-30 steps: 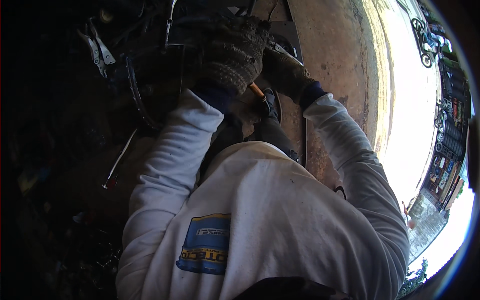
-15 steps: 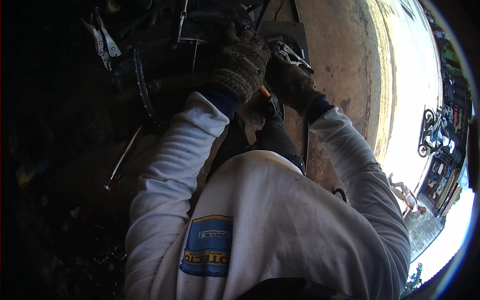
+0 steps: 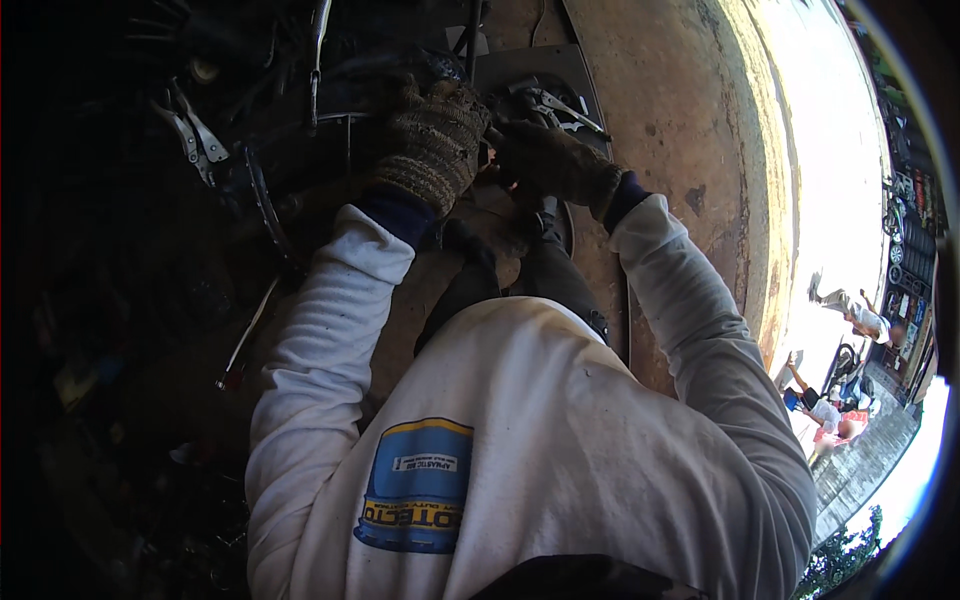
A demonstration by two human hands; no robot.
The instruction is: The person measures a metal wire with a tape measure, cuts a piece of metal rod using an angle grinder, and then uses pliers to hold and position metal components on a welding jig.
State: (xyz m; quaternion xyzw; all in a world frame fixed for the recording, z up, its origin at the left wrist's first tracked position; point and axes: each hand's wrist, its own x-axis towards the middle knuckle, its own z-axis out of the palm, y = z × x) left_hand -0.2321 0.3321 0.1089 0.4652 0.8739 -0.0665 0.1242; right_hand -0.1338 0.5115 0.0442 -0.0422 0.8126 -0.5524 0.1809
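Observation:
Both my hands wear dirty knitted work gloves and are close together at the edge of a dark mass of metal parts. My left hand shows its back, with the fingers curled over and away from view; what they grip is hidden in shadow. Just to its right, my right hand is closed, fingers pointing toward the left glove. Small orange-red glints show between and under the gloves, too dark to name. Beyond my right hand, locking pliers with shiny handles rest on a dark flat plate.
A second pair of locking pliers hangs among the dark parts at left, near a curved metal strip. A thin tool with a red end is lower left. Brown floor runs to a bright yard, where people appear at far right.
Both hands have shifted slightly left and down in the picture, with the surroundings shifting too. The orange handle seen below the gloves is now mostly hidden. More people show at far right.

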